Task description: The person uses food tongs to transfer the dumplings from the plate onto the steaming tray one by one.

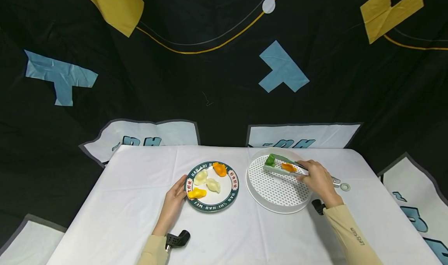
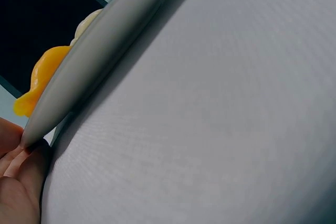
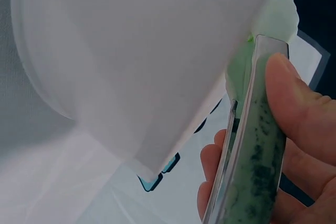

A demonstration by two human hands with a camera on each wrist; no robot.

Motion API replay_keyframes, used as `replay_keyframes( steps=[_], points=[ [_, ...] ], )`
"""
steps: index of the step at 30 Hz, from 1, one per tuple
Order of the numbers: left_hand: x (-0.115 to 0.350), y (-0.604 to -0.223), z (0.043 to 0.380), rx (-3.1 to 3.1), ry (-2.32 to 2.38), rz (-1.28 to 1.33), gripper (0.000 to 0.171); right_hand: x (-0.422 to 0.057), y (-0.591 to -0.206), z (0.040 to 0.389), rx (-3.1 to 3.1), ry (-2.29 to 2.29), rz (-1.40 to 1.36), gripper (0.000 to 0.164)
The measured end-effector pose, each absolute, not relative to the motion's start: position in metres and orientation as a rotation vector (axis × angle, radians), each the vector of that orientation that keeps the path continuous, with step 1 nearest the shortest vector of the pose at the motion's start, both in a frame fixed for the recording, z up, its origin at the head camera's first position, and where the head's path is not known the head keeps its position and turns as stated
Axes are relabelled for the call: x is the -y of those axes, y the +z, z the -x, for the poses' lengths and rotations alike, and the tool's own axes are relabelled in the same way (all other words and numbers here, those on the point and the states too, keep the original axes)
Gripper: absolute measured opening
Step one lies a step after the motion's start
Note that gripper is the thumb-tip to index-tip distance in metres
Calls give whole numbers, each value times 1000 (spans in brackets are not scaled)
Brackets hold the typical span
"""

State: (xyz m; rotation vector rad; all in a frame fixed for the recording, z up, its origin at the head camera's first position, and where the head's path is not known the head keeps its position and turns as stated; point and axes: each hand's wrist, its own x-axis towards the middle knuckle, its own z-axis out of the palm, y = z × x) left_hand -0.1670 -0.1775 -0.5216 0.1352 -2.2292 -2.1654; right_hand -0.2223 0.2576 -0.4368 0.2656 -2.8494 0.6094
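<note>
My left hand [image 1: 175, 197] pinches the left rim of a round plate [image 1: 212, 208] with a green lettered border. On it lie an orange dumpling [image 1: 219, 169], a yellow dumpling [image 1: 197, 193] and two pale dumplings [image 1: 213, 185]. My right hand [image 1: 317, 181] grips metal tongs [image 3: 257, 145] with pale green ends, over a white perforated steamer tray [image 1: 280, 191]. A green dumpling-like piece [image 1: 270, 160] sits between the tong tips. Another orange piece [image 1: 288, 167] shows between the tong arms, apparently on the tray. The tray's wall hides most of the tong ends in the right wrist view.
Plate and steamer tray stand side by side on a white-clothed table [image 1: 140, 187], with a narrow gap between them. Behind the table's far edge hangs a dark cloth [image 1: 210, 86] with blue and yellow shapes.
</note>
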Motion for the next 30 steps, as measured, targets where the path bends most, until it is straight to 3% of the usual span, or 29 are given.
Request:
replay_keyframes(
  steps=[30],
  points=[
    [178,-520,166,2227,-2181,-108,54,-261,-441,227,2918,591,-222,62]
  ],
)
